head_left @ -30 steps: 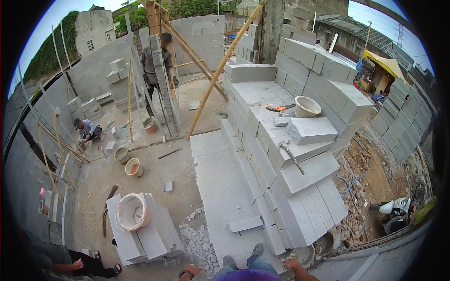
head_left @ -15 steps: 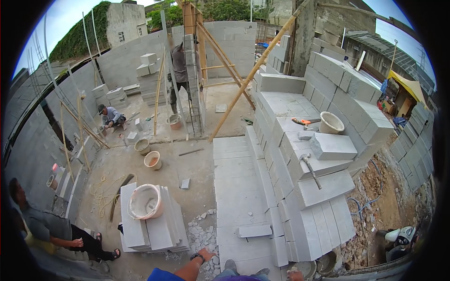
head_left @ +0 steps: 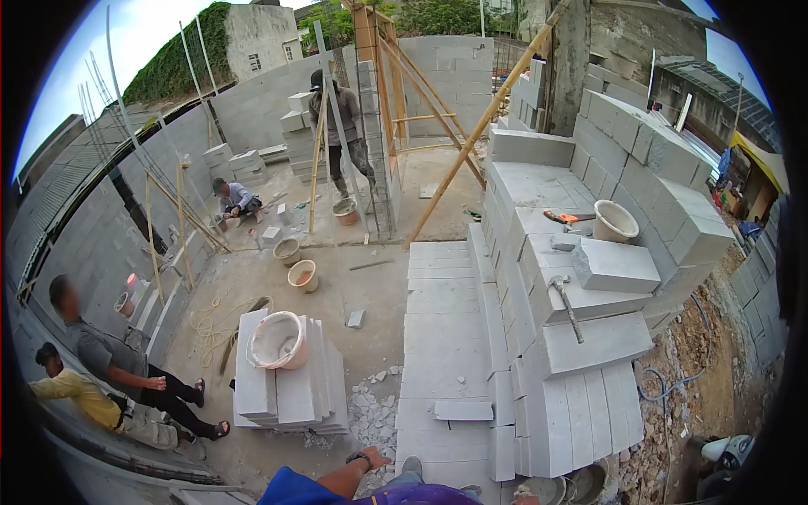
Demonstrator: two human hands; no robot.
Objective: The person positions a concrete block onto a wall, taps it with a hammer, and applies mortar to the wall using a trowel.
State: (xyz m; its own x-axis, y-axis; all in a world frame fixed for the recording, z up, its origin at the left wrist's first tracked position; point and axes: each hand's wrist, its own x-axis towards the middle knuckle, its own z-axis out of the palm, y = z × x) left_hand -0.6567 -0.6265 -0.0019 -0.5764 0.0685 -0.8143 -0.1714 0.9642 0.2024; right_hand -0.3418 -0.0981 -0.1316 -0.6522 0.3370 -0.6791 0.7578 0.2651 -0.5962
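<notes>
My left hand (head_left: 377, 457), with a dark band on its wrist, is low in the view beside broken block pieces (head_left: 375, 412). Its fingers look apart and nothing shows in them. Only a small part of my right hand (head_left: 526, 497) shows at the bottom edge, near a bucket (head_left: 547, 489); its fingers are mostly hidden. Between the hands are my shoes (head_left: 411, 468) on pale blocks. A loose flat block (head_left: 464, 411) lies ahead of them. To the right, stepped blocks (head_left: 596, 342) bear a hammer (head_left: 567, 310), an orange-handled tool (head_left: 569, 217) and a white bucket (head_left: 615, 221).
A bucket (head_left: 277, 340) sits on stacked blocks (head_left: 296, 390) at left. Two people stand at far left, one in grey (head_left: 105, 349), one in yellow (head_left: 84, 394). Farther off, one person crouches (head_left: 237, 200) and another stands behind bamboo props (head_left: 471, 139). Rubble ground lies right.
The view has turned left, so the scene has shifted right. My left arm now reaches farther into view, while less of my right hand shows. The far standing person has moved left around the post.
</notes>
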